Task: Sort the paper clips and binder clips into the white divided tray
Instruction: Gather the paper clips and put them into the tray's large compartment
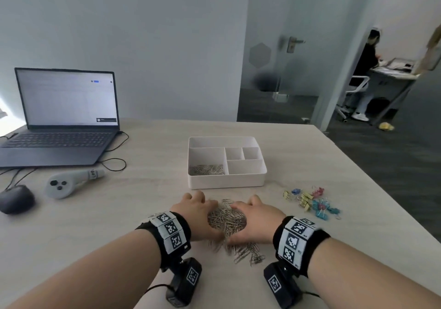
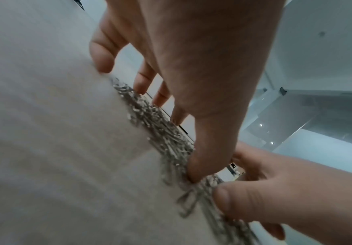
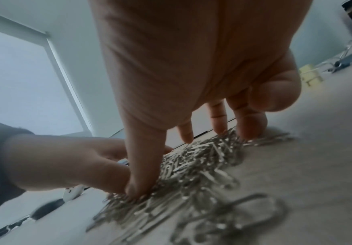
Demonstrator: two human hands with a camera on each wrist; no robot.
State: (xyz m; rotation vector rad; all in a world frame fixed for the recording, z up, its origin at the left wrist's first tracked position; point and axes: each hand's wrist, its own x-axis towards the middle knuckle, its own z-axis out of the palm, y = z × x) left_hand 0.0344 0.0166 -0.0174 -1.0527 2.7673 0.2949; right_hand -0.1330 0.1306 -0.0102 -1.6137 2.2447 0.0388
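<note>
My left hand [image 1: 194,215] and right hand [image 1: 256,220], fingers spread, hem the paper clip pile [image 1: 226,221] near the white divided tray [image 1: 226,181].

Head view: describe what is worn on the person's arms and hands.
No sleeves. The left wrist band and right wrist band are black with white square-code tags; under each hangs a black tagged camera box with a thin black cable.

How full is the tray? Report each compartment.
Mostly empty. In the tray, only the big left compartment holds paper clips; the other four look empty.
</note>
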